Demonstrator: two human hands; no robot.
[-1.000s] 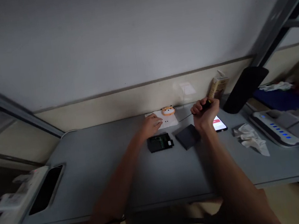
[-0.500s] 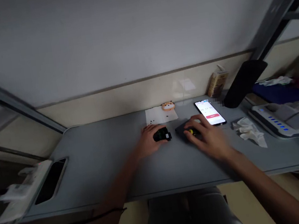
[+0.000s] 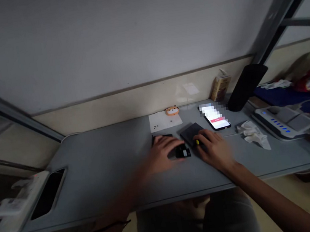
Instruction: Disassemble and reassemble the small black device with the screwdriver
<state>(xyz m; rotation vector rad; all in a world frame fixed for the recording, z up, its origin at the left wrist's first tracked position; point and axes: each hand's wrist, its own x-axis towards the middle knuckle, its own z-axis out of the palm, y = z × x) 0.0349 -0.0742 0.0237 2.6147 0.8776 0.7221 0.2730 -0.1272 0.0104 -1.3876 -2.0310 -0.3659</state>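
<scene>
My left hand (image 3: 162, 154), slightly blurred, curls its fingers and thumb round a small black device (image 3: 180, 151) with a pale square patch near its right end. Behind those fingers, the edge of a flat dark piece (image 3: 161, 135) lies on the desk, mostly covered by the hand. My right hand (image 3: 213, 148) is closed on a slim tool with a yellow end (image 3: 197, 142); the rest is hidden, so I cannot make out its kind. Under and beside those fingers rests a flat dark grey box (image 3: 191, 130).
White paper (image 3: 158, 121) bears several tiny dark bits and an orange animal-faced case (image 3: 172, 111). A lit phone (image 3: 220, 123), crumpled tissue (image 3: 253, 134), drink carton (image 3: 220, 86), black cylinder (image 3: 246, 87) and power strip (image 3: 281, 125) stand right. Another phone (image 3: 49, 194) lies left.
My left hand has come nearer and to the right with the black device, uncovering the flat dark piece behind it. My right hand has shifted slightly, showing more of the grey box. The view has turned slightly.
</scene>
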